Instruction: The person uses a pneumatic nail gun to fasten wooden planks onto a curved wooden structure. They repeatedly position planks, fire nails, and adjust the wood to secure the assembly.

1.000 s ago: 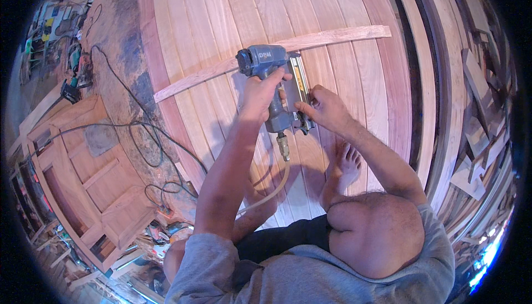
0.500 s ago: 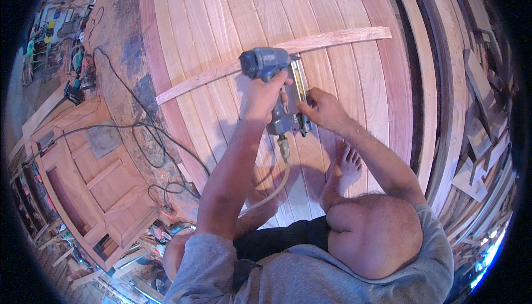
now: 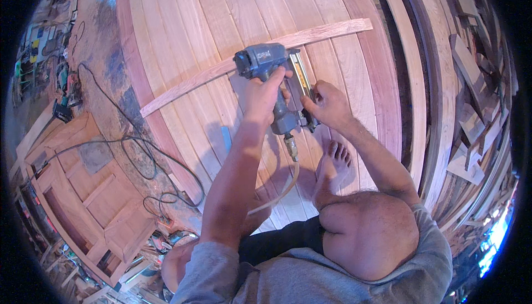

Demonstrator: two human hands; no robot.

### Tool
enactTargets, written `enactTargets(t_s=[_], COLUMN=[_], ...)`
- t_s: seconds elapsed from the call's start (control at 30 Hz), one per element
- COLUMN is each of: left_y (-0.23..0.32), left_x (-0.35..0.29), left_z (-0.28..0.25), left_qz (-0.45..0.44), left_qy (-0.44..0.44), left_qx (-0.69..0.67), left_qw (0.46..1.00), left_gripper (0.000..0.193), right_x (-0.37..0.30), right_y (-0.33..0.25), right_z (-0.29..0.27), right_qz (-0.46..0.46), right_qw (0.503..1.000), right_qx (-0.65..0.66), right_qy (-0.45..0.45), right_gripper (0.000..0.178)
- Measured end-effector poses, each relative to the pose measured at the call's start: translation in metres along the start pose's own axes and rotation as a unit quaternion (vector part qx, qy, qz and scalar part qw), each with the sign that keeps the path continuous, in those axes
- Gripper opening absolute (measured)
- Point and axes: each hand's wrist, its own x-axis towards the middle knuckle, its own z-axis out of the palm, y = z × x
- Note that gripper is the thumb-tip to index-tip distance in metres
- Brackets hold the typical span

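Observation:
My left hand (image 3: 262, 98) is wrapped round the handle of a dark blue pneumatic nail gun (image 3: 265, 60), held over a panel of pale wooden boards (image 3: 244, 4). With its fingers closed, my right hand (image 3: 329, 106) holds the lower end of the gun's magazine (image 3: 301, 75); a yellow strip shows along that magazine. From the base of the handle, a pale air hose (image 3: 288, 185) curves back by way of a brass-coloured coupling (image 3: 291, 147). A wooden batten (image 3: 332, 31) lies across the boards, partly hidden behind the gun.
My bare foot (image 3: 334, 165) rests on the panel. On the left, a framed wooden door (image 3: 100, 185) lies beside dark looping cables (image 3: 138, 140). Long timbers (image 3: 407, 71) run along the right, with stacked offcuts (image 3: 468, 165) beyond. A small blue strip (image 3: 226, 138) is by my left forearm.
The view has shifted, so the panel and batten sit farther left. The nail gun is tilted slightly differently, showing more of the yellow strip. Both hands keep their hold.

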Motion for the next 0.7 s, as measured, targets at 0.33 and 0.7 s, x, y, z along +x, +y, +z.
enactTargets(t_s=[0.33,0.7], left_y=[0.0,0.001], left_x=[0.002,0.004], left_z=[0.037,0.033], left_qz=[-0.006,-0.017], left_qy=[0.054,0.03], left_qx=[0.086,0.077], left_qw=[0.995,0.996], left_gripper=[0.026,0.027], right_x=[0.002,0.005], right_y=[0.021,0.018], right_z=[-0.012,-0.015], right_qz=[0.055,0.063], right_qw=[0.996,0.993], right_qx=[0.041,0.054], right_qy=[-0.062,-0.078], right_gripper=[0.044,0.044])
